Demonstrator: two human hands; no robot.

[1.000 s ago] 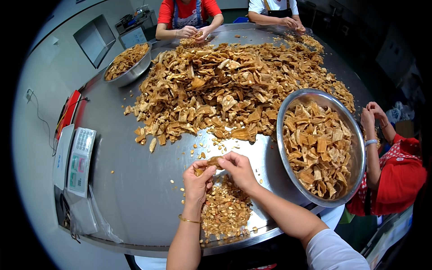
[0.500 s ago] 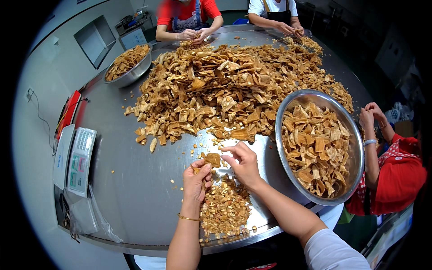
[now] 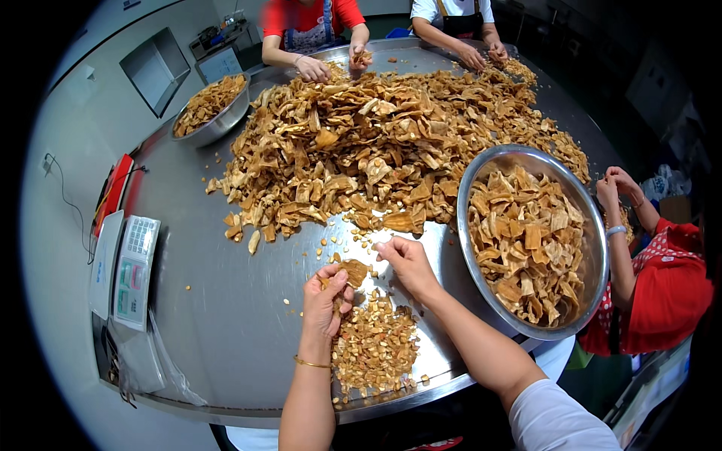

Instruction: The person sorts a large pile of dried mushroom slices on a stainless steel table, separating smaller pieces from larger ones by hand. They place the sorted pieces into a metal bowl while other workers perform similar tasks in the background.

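Observation:
My left hand (image 3: 327,301) grips a dried brown slice (image 3: 355,272) above a spread of small pale bits (image 3: 372,346) on the steel table (image 3: 241,323). To the upper right of that slice, my right hand (image 3: 406,267) has thumb and forefinger pinched; anything between them is too small to name. Beyond both hands lies a large heap of similar dried slices (image 3: 338,143). A steel bowl (image 3: 526,248) full of slices stands just right of my right hand.
Co-workers in red (image 3: 316,22) and white (image 3: 451,19) handle slices across the table; another (image 3: 654,286) works at right. A second full bowl (image 3: 210,105) sits back left. A white scale (image 3: 134,270), red object (image 3: 113,192) and plastic bag (image 3: 162,357) line the left edge.
My right hand has let go of the slice and moved up from it, its fingers closing into a pinch. My left hand still holds it. The far co-workers' hands have moved apart.

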